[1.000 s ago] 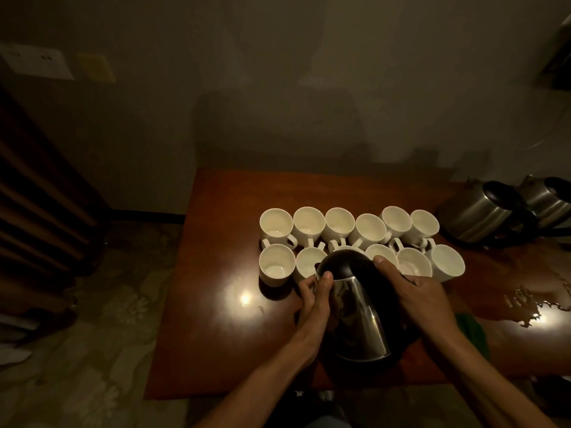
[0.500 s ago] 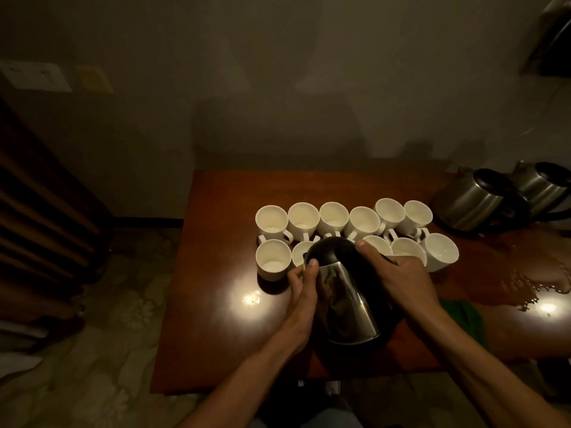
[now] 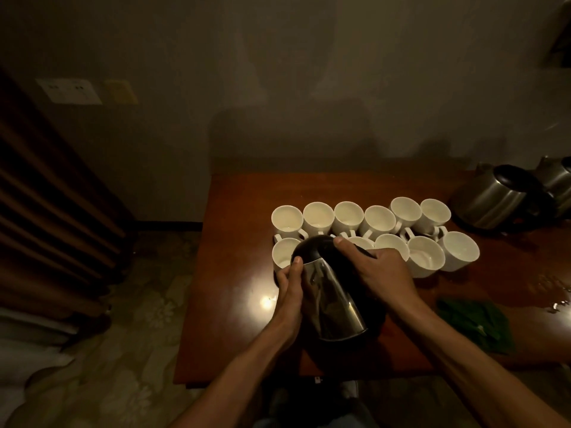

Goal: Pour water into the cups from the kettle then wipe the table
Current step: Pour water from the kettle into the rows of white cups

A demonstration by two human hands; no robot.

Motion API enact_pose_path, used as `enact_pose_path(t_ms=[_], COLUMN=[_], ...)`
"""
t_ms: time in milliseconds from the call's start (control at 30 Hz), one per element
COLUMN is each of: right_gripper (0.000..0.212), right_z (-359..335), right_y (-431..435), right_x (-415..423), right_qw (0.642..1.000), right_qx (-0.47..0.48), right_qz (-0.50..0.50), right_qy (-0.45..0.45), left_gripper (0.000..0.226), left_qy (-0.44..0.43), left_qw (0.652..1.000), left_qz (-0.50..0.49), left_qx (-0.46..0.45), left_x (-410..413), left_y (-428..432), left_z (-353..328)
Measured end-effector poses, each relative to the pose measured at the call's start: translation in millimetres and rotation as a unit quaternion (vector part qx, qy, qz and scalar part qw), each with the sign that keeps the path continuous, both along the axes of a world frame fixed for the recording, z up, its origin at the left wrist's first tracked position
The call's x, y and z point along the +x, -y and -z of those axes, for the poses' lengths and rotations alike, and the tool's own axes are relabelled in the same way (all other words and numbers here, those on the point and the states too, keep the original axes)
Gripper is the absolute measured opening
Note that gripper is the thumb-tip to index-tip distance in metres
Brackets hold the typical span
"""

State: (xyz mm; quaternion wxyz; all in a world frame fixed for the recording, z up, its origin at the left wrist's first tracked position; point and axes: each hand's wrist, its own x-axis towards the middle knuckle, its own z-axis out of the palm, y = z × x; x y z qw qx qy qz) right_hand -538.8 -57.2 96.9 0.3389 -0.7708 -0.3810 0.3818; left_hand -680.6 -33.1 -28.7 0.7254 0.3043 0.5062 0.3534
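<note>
The tilted stainless-steel kettle (image 3: pixel 330 291) with a black domed lid has shifted left, its top now over the front-left cup (image 3: pixel 281 257) of twelve glossy white ceramic cups (image 3: pixel 378 217) on the polished reddish wooden desk (image 3: pixel 234 273). The right hand (image 3: pixel 383 273) grips its handle; the left hand (image 3: pixel 290 285) presses straight fingers on its shiny side.

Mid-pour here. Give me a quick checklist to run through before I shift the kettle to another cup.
1. Grip: right hand grips the kettle, left hand presses against its side: ok.
2. Spout over a cup: the kettle's dark top hides it: cannot tell.
3. Water level in the near-left cup: partly hidden, dim: cannot tell.
4. Table dry: spilled water at the right: not ok.
5. Wiping cloth ready: green cloth lies on the table beside the right arm: ok.
</note>
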Motion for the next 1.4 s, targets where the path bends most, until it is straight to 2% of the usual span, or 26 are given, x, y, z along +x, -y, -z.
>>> enact_pose_path(t_ms=[133, 267, 433, 767, 900, 1067, 1200, 1400], right_gripper=[0.055, 0.058, 0.066, 0.061, 0.059, 0.060, 0.057, 0.055], right_z=[0.9, 1.4, 2.2, -6.5, -10.1, -13.6, -13.9, -10.8], right_y=[-3.2, -8.6, -15.3, -24.9, -28.2, -32.3, -31.9, -30.3], right_x=[-6.3, -10.9, -13.9, -24.9, -27.7, -29.6, -28.3, -24.6], right_qw=[1.000, 1.000, 1.000, 0.998, 0.997, 0.997, 0.996, 0.996], right_qx=[0.004, -0.009, -0.029, -0.057, -0.062, -0.063, -0.070, -0.067], right_qz=[-0.009, -0.008, -0.006, -0.030, -0.041, -0.050, -0.054, -0.052], right_qy=[-0.001, 0.008, 0.007, 0.003, 0.008, 0.011, 0.001, -0.003], left_gripper=[0.078, 0.113, 0.126, 0.113, 0.110, 0.090, 0.107, 0.113], left_qy=[-0.007, 0.010, 0.010, 0.007, 0.024, 0.049, 0.033, 0.055], left_qw=[1.000, 1.000, 0.999, 0.996, 0.997, 0.997, 0.997, 0.996], left_qz=[-0.007, -0.003, -0.006, -0.003, 0.004, 0.008, 0.014, 0.024], left_qx=[-0.006, -0.013, -0.040, -0.088, -0.071, -0.061, -0.064, -0.062], left_x=[-5.0, -8.2, -11.6, -16.1, -21.3, -23.1, -23.6, -21.5], left_y=[-3.1, -8.9, -20.1, -30.7, -33.7, -34.6, -34.2, -34.6], left_z=[4.3, 10.8, 17.9, 26.9, 20.7, 14.5, 19.1, 22.1])
